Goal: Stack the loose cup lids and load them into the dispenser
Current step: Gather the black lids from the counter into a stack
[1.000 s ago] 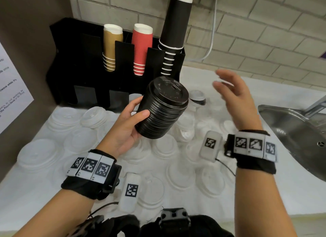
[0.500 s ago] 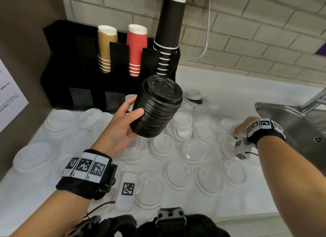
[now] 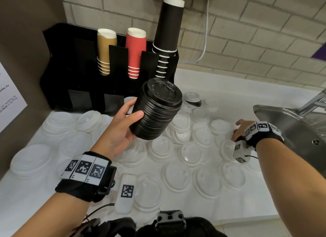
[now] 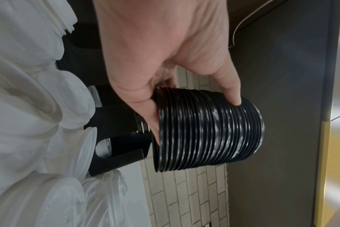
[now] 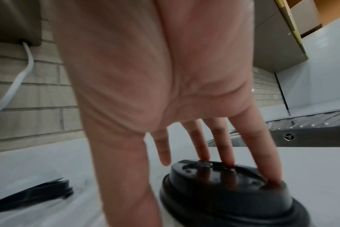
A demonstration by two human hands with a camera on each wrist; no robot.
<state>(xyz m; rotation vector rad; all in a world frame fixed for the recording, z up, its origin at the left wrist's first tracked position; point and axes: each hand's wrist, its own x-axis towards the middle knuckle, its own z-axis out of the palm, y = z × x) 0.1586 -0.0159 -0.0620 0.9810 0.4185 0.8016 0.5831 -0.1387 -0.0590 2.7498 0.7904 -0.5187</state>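
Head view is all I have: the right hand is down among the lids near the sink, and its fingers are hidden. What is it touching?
Observer: In the right wrist view, the right hand has straight fingertips resting on top of a single black lid on the counter.
Operator: And the stack in the left hand, is any lid skewed on the side I can't see?
Observer: No. The left wrist view shows the stack side-on in the left hand, with the rims evenly nested and none sticking out.
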